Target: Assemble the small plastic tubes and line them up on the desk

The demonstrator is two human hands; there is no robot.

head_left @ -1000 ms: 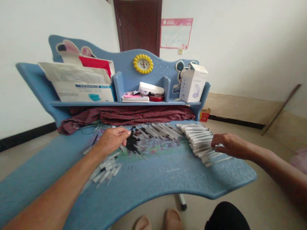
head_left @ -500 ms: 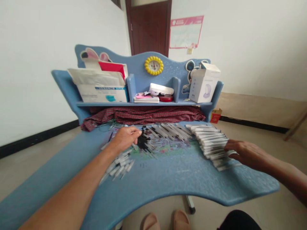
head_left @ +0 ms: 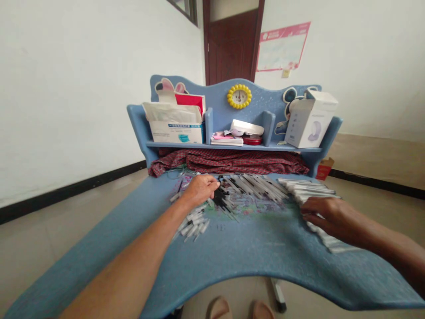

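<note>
My left hand (head_left: 201, 189) is closed in a pinch beside a pile of thin black pen parts (head_left: 223, 199); whatever it holds is too small to make out. Below that wrist lies a heap of short white and clear pen pieces (head_left: 195, 223). Clear pen barrels (head_left: 257, 186) lie slanted behind the black pile. On the right, my right hand (head_left: 328, 215) hovers over or touches a long row of white pens (head_left: 327, 237) laid side by side, covering its middle. Its fingers are curled together, and their contents are hidden.
The blue desk (head_left: 239, 252) has a curved front edge. A folded checked cloth (head_left: 232, 161) lies under its shelf. On the shelf stand a mask box (head_left: 175, 128), a small stack of notebooks (head_left: 227, 140), a red tin (head_left: 252, 140) and a white carton (head_left: 310, 122).
The view has turned left, so the desk appears farther right. My right hand has moved left across the pen row, from its right ends to its left side. My left hand stays by the black pile.
</note>
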